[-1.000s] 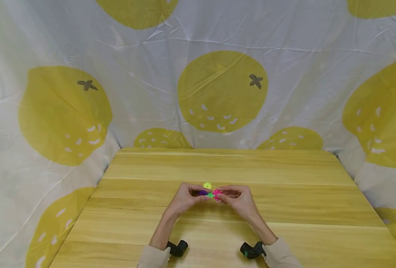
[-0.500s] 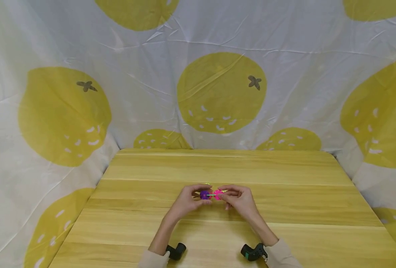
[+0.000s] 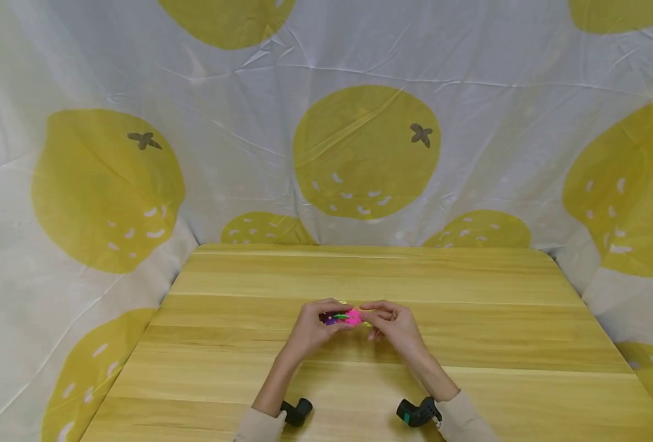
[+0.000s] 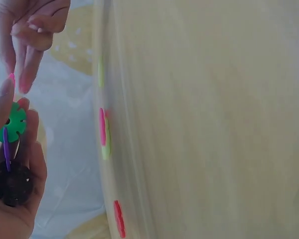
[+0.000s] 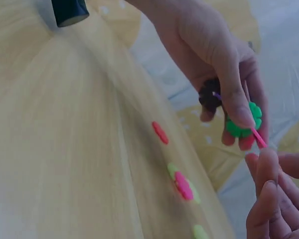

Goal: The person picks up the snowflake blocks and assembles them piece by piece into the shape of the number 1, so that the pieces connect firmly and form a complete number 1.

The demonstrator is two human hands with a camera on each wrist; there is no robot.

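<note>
My left hand holds a short chain of notched interlocking discs, thumb on one side and fingers behind. A black disc lies toward the palm; a purple disc, seen edge-on, links it to a green disc under the thumb. A pink disc stands edge-on at the green disc's outer rim; how deep it sits in a slot cannot be told. My right hand pinches the pink disc's outer edge between thumb and finger, other fingers loosely bent. Both hands are above the table.
On the wooden table lie loose discs: a red disc, a pink disc over yellow-green ones, and another yellow-green disc. Black wrist devices hang by both forearms. A lemon-print curtain surrounds the table.
The pink disc moved slightly right, then back left against the left hand's fingers. The chain has turned in the left hand, and the purple disc is now partly covered.
</note>
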